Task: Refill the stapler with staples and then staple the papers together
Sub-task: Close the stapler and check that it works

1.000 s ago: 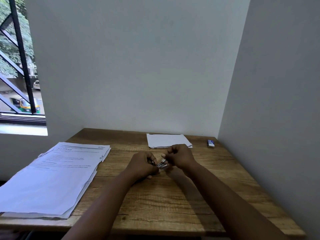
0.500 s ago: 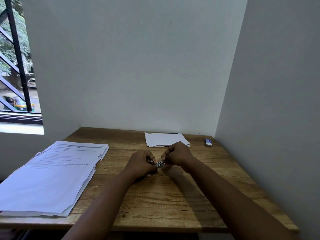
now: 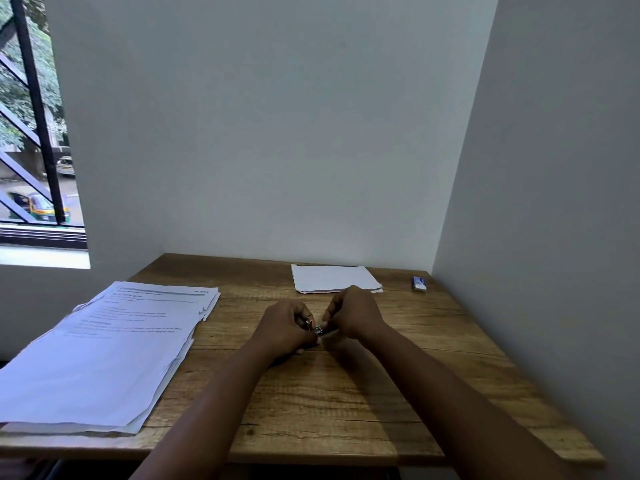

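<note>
Now, wood table (image 3: 346, 403) w/ a big paper stack (image 3: 104, 355) on its left edge, a smaller white stack (image 3: 332, 278) at the back and a small blue-white box (image 3: 419, 283) back right; contents can't be seen. Mid-table, left hand (image 3: 282, 329) & right hand (image 3: 356, 317) both have a curled grip on the small metal stapler (image 3: 320, 330) between them, just above the wood.

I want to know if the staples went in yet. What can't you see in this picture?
Head view only:
- Stapler: mostly covered by the left hand and right hand; only a metal sliver shows.
- Staples: none can be made out, hidden by curled fingers.
- Small blue box: label too small.
- Printed sheets: text blurred, cut off by the left edge.
</note>
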